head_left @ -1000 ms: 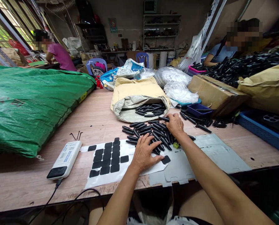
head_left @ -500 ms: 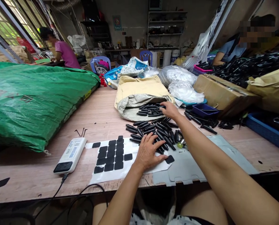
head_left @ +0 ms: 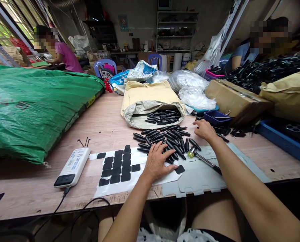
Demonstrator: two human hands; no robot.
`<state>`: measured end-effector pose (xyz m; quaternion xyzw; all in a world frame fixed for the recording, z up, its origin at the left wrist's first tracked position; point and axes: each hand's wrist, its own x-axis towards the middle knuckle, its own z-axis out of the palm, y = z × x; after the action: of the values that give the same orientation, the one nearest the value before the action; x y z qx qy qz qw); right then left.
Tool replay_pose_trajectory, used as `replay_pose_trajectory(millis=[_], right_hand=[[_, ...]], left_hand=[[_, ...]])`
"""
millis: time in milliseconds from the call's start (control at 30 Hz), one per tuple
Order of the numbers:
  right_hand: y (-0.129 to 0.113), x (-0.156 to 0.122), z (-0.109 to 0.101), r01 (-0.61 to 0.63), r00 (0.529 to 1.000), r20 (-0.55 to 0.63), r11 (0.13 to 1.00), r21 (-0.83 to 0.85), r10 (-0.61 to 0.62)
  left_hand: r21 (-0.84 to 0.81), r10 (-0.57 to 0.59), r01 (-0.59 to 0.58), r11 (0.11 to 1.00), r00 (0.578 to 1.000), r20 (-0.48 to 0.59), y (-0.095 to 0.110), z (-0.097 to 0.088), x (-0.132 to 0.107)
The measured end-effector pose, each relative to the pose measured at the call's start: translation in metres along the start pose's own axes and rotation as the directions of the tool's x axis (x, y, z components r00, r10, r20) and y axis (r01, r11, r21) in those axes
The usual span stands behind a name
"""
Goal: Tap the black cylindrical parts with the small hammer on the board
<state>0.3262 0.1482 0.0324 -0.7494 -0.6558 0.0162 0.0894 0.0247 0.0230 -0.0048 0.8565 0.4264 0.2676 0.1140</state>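
Some black tubes (head_left: 166, 137) lie piled on the bag's (head_left: 147, 90) near side — others sit inside it. The left hand (head_left: 157, 162) spreads over the pile's near edge, clasping nothing visible; the right hand (head_left: 204, 130), farther right — can't tell whether it holds anything.

Black tapered tubes (head_left: 176, 136): loose heap, glossy, on their sides, mixed angles, some overlapping, set back from the near edge of the bench (head_left: 102, 117). Second batch (head_left: 162, 117), same look, just inside the sack's (head_left: 150, 90) near lip.
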Motion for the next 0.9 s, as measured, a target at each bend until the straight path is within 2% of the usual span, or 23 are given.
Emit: replay_pose_trajectory(millis=[133, 233, 367, 433, 500, 533, 567, 633, 700, 733, 800, 900], right_hand=[[0.025, -0.021, 0.005, -0.028, 0.998, 0.062, 0.996, -0.081, 0.033], [0.021, -0.026, 0.006, 0.000, 0.997, 0.079, 0.993, -0.117, 0.009], [-0.015, -0.012, -0.009, 0.078, 0.995, 0.072, 0.989, -0.123, -0.070], [-0.042, 0.000, -0.023, 0.172, 0.985, -0.011, 0.982, -0.080, -0.174], [-0.067, 0.011, -0.035, 0.372, 0.918, -0.147, 0.928, -0.006, -0.369], [-0.075, 0.016, -0.039, 0.446, 0.878, -0.205, 0.895, 0.023, -0.432], [-0.081, 0.019, -0.041, 0.481, 0.858, -0.231, 0.876, 0.046, -0.459], [-0.083, 0.021, -0.035, 0.479, 0.871, -0.168, 0.874, 0.080, -0.462], [-0.074, 0.017, -0.021, 0.454, 0.891, -0.026, 0.886, 0.093, -0.454], [-0.068, 0.014, -0.012, 0.462, 0.884, 0.026, 0.881, 0.100, -0.467], [-0.056, 0.005, 0.006, 0.478, 0.872, 0.053, 0.869, 0.126, -0.487], [-0.045, -0.007, 0.021, 0.435, 0.895, 0.043, 0.889, 0.141, -0.445]], left_hand=[[-0.001, -0.005, 0.005, 1.000, 1.000, 0.007, 0.000, 0.000, 0.001], [-0.001, -0.005, 0.005, 1.000, 1.000, 0.009, 0.001, 0.000, 0.001], [-0.001, -0.003, 0.003, 1.000, 1.000, 0.002, 0.001, 0.001, 0.000], [-0.001, -0.001, 0.001, 1.000, 1.000, 0.000, 0.001, 0.001, 0.000], [-0.001, -0.003, 0.003, 1.000, 1.000, -0.003, 0.001, 0.001, 0.000], [-0.002, -0.005, 0.005, 1.000, 1.000, -0.003, 0.001, 0.000, -0.001], [-0.004, -0.008, 0.008, 1.000, 1.000, -0.004, 0.001, 0.000, -0.001], [-0.009, -0.006, 0.006, 1.000, 1.000, 0.001, 0.001, 0.000, -0.001], [-0.011, -0.001, 0.001, 1.000, 1.000, 0.004, 0.001, 0.001, -0.001], [-0.010, 0.002, -0.002, 1.000, 1.000, 0.001, 0.001, 0.001, -0.001], [-0.004, 0.002, -0.002, 1.000, 1.000, -0.008, 0.001, 0.002, -0.001], [0.002, -0.001, 0.001, 1.000, 1.000, -0.011, 0.000, 0.002, -0.001]])
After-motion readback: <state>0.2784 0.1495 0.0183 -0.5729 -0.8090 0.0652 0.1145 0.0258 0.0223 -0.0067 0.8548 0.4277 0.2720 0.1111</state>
